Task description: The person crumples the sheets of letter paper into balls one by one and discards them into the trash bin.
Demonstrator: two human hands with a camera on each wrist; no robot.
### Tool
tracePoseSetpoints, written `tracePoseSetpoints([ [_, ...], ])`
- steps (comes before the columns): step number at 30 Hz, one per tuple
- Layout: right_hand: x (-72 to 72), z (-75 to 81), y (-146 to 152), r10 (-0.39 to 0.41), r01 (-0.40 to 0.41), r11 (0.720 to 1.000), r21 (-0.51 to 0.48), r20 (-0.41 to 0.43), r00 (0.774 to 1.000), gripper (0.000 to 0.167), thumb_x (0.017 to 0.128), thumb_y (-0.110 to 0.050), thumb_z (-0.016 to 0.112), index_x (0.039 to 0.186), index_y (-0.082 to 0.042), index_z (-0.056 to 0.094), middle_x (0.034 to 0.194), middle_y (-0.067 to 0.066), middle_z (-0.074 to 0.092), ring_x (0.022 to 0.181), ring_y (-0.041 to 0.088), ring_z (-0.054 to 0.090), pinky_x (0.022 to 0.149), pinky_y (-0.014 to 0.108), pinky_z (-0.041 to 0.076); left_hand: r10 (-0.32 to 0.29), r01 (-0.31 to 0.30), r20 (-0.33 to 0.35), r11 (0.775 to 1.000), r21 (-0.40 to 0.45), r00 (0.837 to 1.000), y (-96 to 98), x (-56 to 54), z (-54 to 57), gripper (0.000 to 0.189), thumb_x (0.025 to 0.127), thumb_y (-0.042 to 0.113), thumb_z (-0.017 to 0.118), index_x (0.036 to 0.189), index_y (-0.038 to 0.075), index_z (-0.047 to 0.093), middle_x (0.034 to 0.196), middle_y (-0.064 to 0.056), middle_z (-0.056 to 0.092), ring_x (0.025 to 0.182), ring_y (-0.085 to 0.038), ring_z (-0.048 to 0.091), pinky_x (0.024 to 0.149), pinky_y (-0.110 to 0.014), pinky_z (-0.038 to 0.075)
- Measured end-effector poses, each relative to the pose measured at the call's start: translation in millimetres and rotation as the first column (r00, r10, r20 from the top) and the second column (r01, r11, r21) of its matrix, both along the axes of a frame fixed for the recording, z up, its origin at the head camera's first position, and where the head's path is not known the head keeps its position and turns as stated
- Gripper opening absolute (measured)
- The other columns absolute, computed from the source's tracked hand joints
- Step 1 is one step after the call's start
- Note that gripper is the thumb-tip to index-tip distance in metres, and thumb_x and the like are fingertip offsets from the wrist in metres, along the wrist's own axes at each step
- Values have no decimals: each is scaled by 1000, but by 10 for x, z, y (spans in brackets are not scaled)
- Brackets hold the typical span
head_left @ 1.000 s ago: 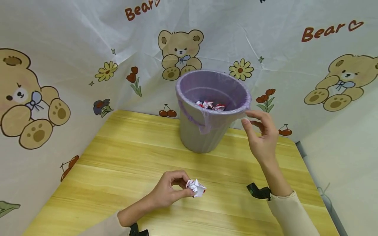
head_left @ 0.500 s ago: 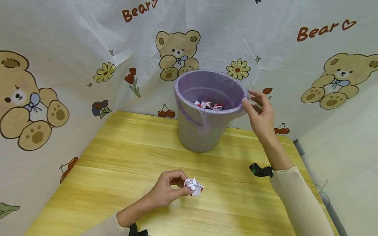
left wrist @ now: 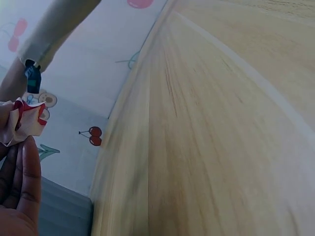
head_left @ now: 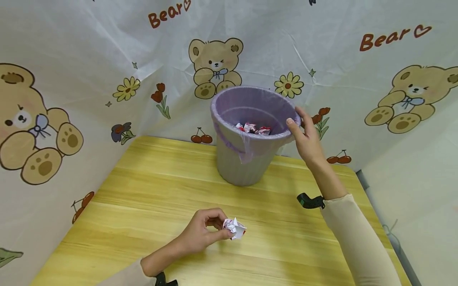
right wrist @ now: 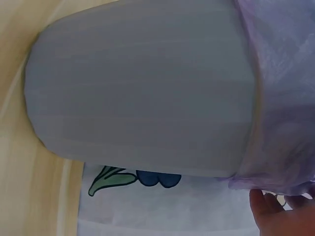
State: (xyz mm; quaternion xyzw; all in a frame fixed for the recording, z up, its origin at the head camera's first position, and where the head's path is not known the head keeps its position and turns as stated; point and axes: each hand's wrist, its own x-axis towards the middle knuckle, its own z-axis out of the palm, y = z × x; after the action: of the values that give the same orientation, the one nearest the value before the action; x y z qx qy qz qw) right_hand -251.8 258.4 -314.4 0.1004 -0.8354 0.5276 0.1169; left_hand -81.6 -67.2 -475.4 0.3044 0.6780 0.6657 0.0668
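Observation:
A crumpled paper ball (head_left: 235, 228), white with red marks, is pinched between the thumb and fingers of my left hand (head_left: 200, 234), low over the table. The left wrist view shows the same paper (left wrist: 27, 120) at the fingertips (left wrist: 30, 167). Farther back stands a grey trash bin (head_left: 243, 163), upright, lined with a thin purple bag (head_left: 250, 99) folded over its rim. My right hand (head_left: 309, 143) grips the bin's right rim, thumb on top and fingers outside. In the right wrist view, fingertips (right wrist: 261, 204) touch the bag's edge. Several crumpled papers (head_left: 250, 128) lie inside.
The wooden table (head_left: 150, 190) carries the bin near its back edge. Behind and at both sides hangs a white cloth (head_left: 264, 47) printed with bears, flowers and cherries. A black wrist camera mount (head_left: 310, 201) juts from the right wrist.
My right hand has moved from just beside the bin up and left onto its rim, and now grips it. The left hand keeps holding the paper ball in nearly the same place.

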Motion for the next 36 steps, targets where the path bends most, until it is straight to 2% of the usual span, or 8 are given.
tracePoseSetpoints([
  [4, -25, -35, -19, -1, 0, 1000, -27, -5, 1000, 70, 110, -46, 52, 172, -25, 26, 176, 11, 32, 160, 32, 34, 133, 58, 27, 2, -2, 4, 1000, 1, 1000, -2, 8, -18, 9, 96, 9, 81, 98, 9, 72, 93, -16, 74, 83, -1, 69, 75, -29, 64],
  [9, -69, -89, -33, -21, 19, 998, -54, -26, 999, 66, 110, -45, 51, 170, -28, 29, 177, 7, 31, 162, 29, 34, 135, 53, 27, 6, -6, 4, 1000, 4, 1000, -1, 9, -33, 10, 96, 11, 81, 99, 9, 72, 94, -15, 74, 84, -2, 69, 76, -30, 65],
  [16, -68, -127, -32, -38, 33, 998, -52, -96, 995, 64, 110, -43, 50, 169, -24, 33, 176, 7, 35, 161, 30, 36, 135, 55, 26, -4, 4, 4, 1000, 5, 1000, 13, -16, -20, 9, 95, 8, 81, 99, 6, 73, 94, -15, 75, 83, -2, 70, 76, -30, 65],
  [19, -60, -131, -30, -41, 35, 998, -55, -112, 993, 64, 110, -42, 50, 168, -23, 35, 175, 8, 36, 161, 30, 35, 135, 56, 26, 12, -12, 5, 1000, -15, 1000, 3, -27, 4, 9, 95, 10, 82, 100, 10, 74, 95, -13, 75, 84, -4, 70, 77, -30, 65],
  [23, -61, -129, -31, -42, 35, 998, -61, -123, 992, 63, 110, -42, 50, 168, -23, 36, 175, 8, 37, 162, 30, 35, 135, 56, 25, 56, -56, 10, 997, -49, 998, -32, -60, 87, 12, 94, 12, 83, 100, 16, 74, 97, -7, 76, 87, -6, 72, 81, -31, 65],
  [26, -61, -129, -32, -44, 37, 998, -57, -122, 992, 63, 110, -42, 50, 168, -23, 36, 175, 8, 37, 162, 30, 35, 136, 56, 25, 86, -87, -17, 995, -47, 996, -75, -120, 166, 13, 94, 11, 83, 100, 17, 73, 97, -7, 76, 88, -8, 73, 83, -31, 65],
  [32, -66, -137, -35, -14, 11, 1000, -26, -102, 995, 64, 111, -43, 47, 170, -23, 30, 177, 8, 31, 162, 33, 34, 135, 57, 26, 163, -165, -75, 986, -16, 984, -195, -287, 363, 13, 94, 5, 82, 99, 14, 73, 96, -8, 75, 87, -10, 72, 82, -29, 64],
  [36, -77, -153, -26, 2, -3, 1000, -10, -94, 996, 65, 112, -44, 45, 171, -23, 27, 178, 9, 28, 162, 35, 34, 134, 60, 27, 197, -196, -126, 980, 25, 972, -235, -387, 491, 12, 93, 2, 81, 99, 10, 74, 95, -11, 74, 86, -11, 72, 81, -29, 64],
])
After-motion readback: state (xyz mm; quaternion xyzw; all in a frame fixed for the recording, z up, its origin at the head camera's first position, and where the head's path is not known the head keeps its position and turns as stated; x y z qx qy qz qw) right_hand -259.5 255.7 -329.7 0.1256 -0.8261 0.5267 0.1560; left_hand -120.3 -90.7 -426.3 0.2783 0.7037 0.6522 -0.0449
